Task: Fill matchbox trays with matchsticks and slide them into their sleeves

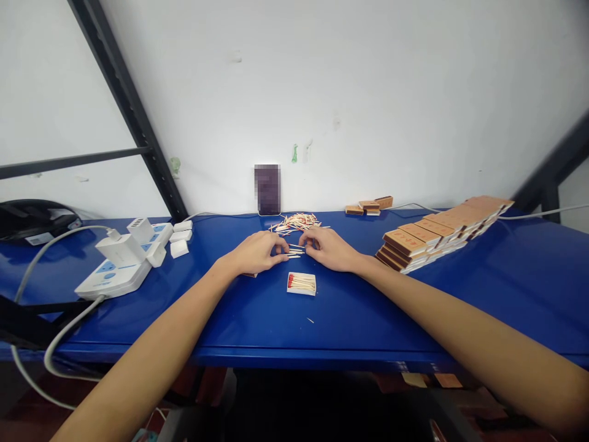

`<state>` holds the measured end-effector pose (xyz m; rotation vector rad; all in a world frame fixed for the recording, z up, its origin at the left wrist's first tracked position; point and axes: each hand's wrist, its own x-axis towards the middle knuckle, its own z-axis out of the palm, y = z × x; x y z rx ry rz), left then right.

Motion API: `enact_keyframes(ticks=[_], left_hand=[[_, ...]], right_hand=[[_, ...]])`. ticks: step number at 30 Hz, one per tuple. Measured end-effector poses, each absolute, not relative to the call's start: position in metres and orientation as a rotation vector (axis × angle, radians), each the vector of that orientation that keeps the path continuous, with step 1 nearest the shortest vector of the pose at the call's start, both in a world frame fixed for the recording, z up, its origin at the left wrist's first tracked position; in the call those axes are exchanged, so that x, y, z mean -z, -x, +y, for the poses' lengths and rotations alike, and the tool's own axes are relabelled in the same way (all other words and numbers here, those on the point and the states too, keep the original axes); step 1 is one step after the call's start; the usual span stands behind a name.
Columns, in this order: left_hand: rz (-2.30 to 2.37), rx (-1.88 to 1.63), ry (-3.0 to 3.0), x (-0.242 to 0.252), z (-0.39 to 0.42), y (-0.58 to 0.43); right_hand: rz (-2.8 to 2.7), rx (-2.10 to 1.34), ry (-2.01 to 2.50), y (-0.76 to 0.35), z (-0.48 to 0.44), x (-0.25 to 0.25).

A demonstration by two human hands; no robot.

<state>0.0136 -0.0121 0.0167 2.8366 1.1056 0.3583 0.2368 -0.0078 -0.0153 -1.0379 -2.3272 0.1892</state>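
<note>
Several loose matches (296, 250) lie side by side between my two hands, just in front of a larger match pile (299, 222). My left hand (258, 252) has its thumb and fingers curled in at the left ends of these matches. From the other side, my right hand (332, 248) pinches at their right ends with bent fingers. Nearer to me sits a white matchbox tray (315, 283), partly filled with matches whose red heads point left. Under my left wrist the edge of a small brown item (250, 274) peeks out, mostly hidden.
Stacked matchboxes (414, 236) stand in rows at the right, with a few more boxes (368, 206) by the wall. A phone (267, 190) leans on the wall. At left is a power strip (115, 276) with chargers and cables. A splinter (310, 320) lies near the front.
</note>
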Motion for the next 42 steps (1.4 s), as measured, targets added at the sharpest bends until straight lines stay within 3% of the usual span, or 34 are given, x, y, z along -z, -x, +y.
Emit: enact_keyframes(ticks=[24,29,42], left_hand=[[1.045,-0.334,-2.803,-0.018,-0.012,-0.012],[1.103,-0.351,-2.807,-0.018,-0.012,-0.011],[1.127,0.094,-2.972,-0.025,-0.019,-0.020]], right_hand=[[-2.381,-0.204,1.039,-0.234,-0.008,0.015],[-2.357,-0.340,1.044,-0.228,-0.011,0.012],[-2.545,-0.487,1.207,-0.215,-0.027,-0.011]])
